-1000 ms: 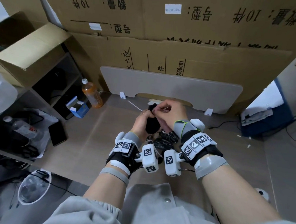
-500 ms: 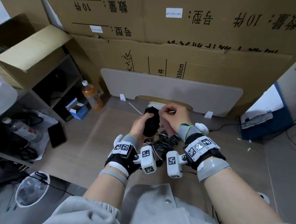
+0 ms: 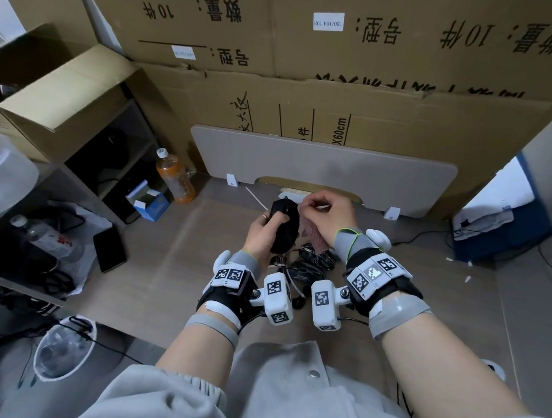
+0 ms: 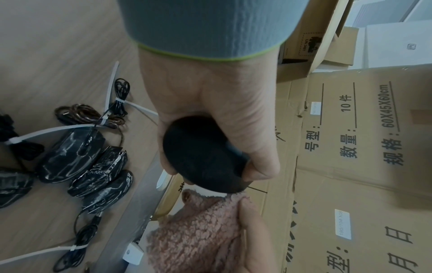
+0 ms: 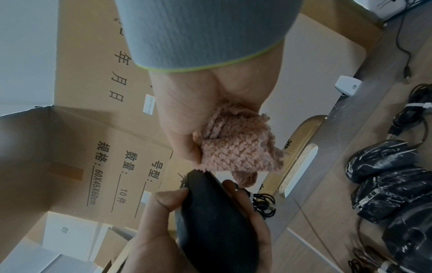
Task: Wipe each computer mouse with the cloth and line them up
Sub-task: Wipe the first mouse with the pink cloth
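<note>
While the left hand (image 3: 263, 230) wraps thumb and fingers (image 5: 171, 198) round a black mouse (image 4: 203, 155) held off the floor, the right hand (image 3: 328, 213) pinches a bunched pink cloth (image 5: 236, 147) touching the mouse's far end. Hard and smooth, it likely slips; gripping its sides suits. The soft cloth crumples.

A plain black computer mouse (image 3: 284, 226) is held above the floor, its front end meeting a bunched pink fleece cloth (image 5: 236, 146) — while other black mice (image 4: 88, 166), glossy and wrapped, cables tied, lie side by side on the floor below.
</note>
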